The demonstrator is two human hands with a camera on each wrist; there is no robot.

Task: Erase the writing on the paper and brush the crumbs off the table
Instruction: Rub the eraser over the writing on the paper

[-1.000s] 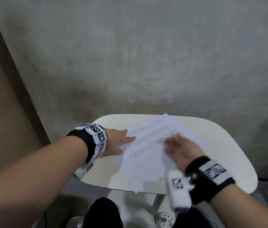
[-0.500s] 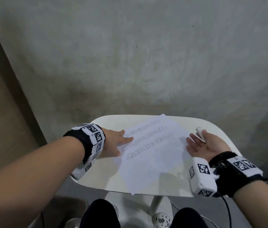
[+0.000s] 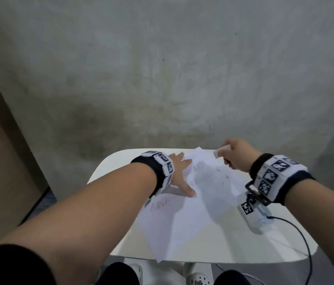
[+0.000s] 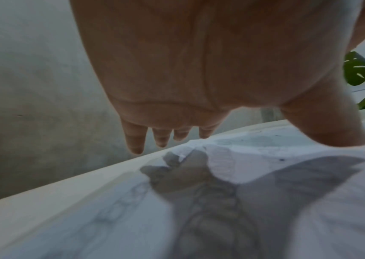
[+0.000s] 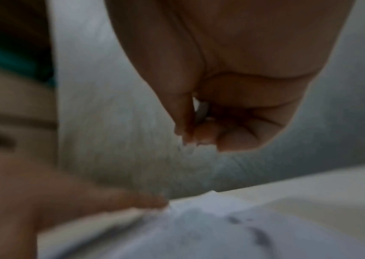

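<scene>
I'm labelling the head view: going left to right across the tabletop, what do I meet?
Left hand pressing flat on the paper → eraser → right hand gripping it, raised over the table's far edge.

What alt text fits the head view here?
A left hand presses a sheet of paper flat on a small white table while the right hand holds a white eraser above its far corner.

One sheet of paper, one eraser, one table. Two hands: left, right. Two marker wristbands, left and right. One cable.
</scene>
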